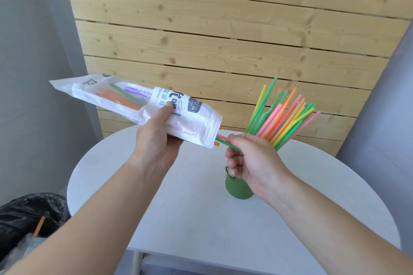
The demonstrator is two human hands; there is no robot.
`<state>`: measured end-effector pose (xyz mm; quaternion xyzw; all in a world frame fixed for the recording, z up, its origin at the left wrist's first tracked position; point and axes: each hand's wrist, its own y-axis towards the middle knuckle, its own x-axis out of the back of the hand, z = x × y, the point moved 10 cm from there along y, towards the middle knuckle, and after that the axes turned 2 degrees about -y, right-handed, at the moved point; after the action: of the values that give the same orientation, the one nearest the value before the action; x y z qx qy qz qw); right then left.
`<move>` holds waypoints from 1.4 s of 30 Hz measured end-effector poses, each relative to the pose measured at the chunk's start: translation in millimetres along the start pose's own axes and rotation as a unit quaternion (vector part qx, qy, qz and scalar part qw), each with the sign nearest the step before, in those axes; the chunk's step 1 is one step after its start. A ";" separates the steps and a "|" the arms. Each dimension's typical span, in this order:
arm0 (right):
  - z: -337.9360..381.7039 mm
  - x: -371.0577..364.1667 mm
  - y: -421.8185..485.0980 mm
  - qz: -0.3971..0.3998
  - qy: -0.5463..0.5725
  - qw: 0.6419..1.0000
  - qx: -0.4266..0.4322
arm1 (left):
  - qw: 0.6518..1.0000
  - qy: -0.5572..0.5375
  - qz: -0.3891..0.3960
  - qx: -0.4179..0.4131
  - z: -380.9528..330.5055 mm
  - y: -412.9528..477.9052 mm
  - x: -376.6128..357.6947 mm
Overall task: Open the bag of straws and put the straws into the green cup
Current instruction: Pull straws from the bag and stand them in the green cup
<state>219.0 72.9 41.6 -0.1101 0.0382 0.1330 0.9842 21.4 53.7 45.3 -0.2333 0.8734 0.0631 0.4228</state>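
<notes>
Bag (134, 105) clamped in left hand (156, 140), mouth tilted toward right hand (252, 163), grip pinching green straw (225, 144) just above green cup (237, 187) for a short drop.

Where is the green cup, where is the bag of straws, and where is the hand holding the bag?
green cup (237, 190): head view, on its lower side wall.
bag of straws (125, 98): head view, on its clear middle.
left hand (156, 136): head view, on its back.

Round white table (178, 219), wooden slat wall (223, 29), black bin bag (26, 214).
</notes>
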 end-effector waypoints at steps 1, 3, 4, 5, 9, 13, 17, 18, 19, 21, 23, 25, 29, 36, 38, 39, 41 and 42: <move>-0.7 0.2 -0.3 0.002 0.012 1.000 -0.006 | 1.000 0.000 -0.002 0.000 0.3 0.2 0.2; -2.0 -4.7 -2.1 0.026 0.011 1.000 -0.012 | 1.000 0.003 -0.001 0.001 3.2 -0.5 -1.4; -2.4 -8.5 -3.1 0.040 0.003 0.999 -0.011 | 1.000 0.006 0.001 0.001 4.8 -0.8 -2.6; -2.5 -11.2 -4.0 0.050 -0.005 0.999 -0.008 | 1.000 0.010 0.004 0.001 5.8 -1.0 -4.1; -6.0 -9.0 -3.2 0.043 0.029 0.998 -0.026 | 1.000 0.018 0.011 -0.005 0.8 -1.2 -7.0; -10.3 -8.6 -1.0 0.051 0.075 0.994 -0.056 | 0.998 0.047 0.027 -0.027 -5.6 -6.5 -12.0; -13.0 -16.1 -0.5 0.077 0.074 0.993 -0.050 | 0.994 0.082 0.053 -0.053 -8.8 -10.9 -20.7; -14.4 -15.6 -0.2 0.075 0.079 0.993 -0.052 | 0.994 0.082 0.052 -0.055 -10.3 -10.3 -20.5; -15.8 -14.4 0.0 0.071 0.087 0.992 -0.055 | 0.994 0.077 0.048 -0.056 -11.6 -9.3 -18.8; -19.4 -11.7 0.1 0.062 0.105 0.990 -0.068 | 0.997 0.059 0.030 -0.049 -12.3 -6.8 -12.7; -22.4 -10.7 -0.6 0.058 0.122 0.987 -0.083 | 0.998 0.042 0.015 -0.037 -10.4 -4.7 -7.3; -21.0 -12.3 -1.7 0.064 0.128 0.987 -0.080 | 0.999 0.032 0.008 -0.025 -6.6 -3.0 -4.2; -10.9 -12.5 -2.3 0.052 0.082 0.995 -0.025 | 1.000 0.021 -0.002 -0.009 0.0 -0.2 -1.0; -4.0 0.5 0.9 0.008 0.076 0.997 0.015 | 1.000 0.004 -0.024 0.000 1.3 3.7 8.6; -1.7 -2.7 -1.0 0.015 0.068 0.997 0.026 | 1.000 0.006 -0.027 0.004 4.8 3.2 8.3; -1.0 -4.0 -1.6 0.016 0.061 0.997 0.033 | 1.000 0.009 -0.026 0.004 6.5 2.8 7.6; 0.7 -5.2 -2.4 0.014 0.047 0.998 0.050 | 1.000 0.014 -0.024 0.003 9.1 2.8 6.5; 1.3 -5.5 -2.5 0.014 0.039 0.997 0.058 | 1.000 0.016 -0.023 0.002 9.6 3.2 6.6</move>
<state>214.5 69.4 43.9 -0.0575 0.0861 0.1394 0.9848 23.2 57.1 33.8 -0.2532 0.8745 0.0481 0.4109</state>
